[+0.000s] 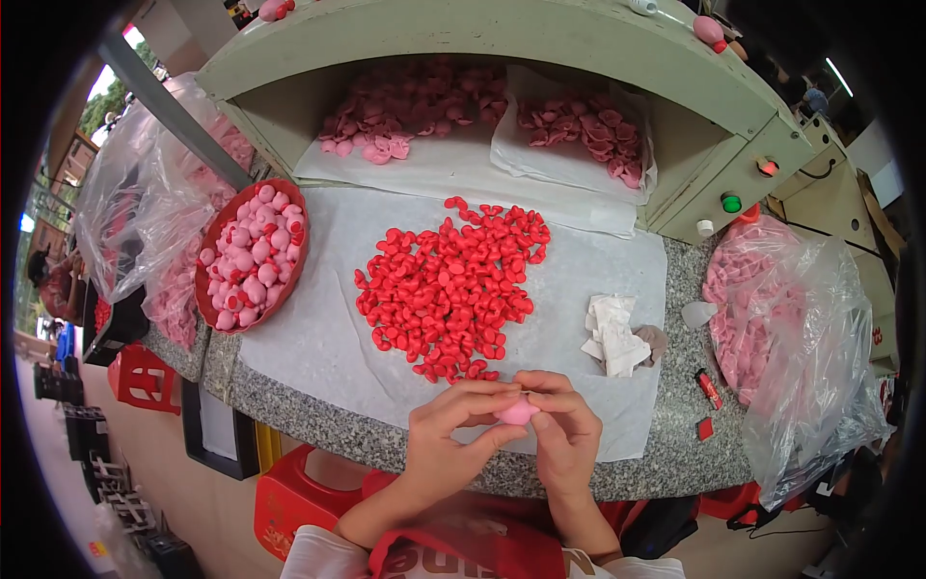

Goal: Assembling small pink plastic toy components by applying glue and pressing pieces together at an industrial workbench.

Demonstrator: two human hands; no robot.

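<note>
Pink bulb-shaped piece (518, 412), pinched in curled, nearly closed left hand (451, 425) and right hand (569, 425); best steadied lightly at both ends, without squashing.

Speckled grey bench (318, 420): white sheet (313, 309) across middle; plastic bag (810, 338), red tube (709, 388), small red block (705, 428) rightward.
</note>
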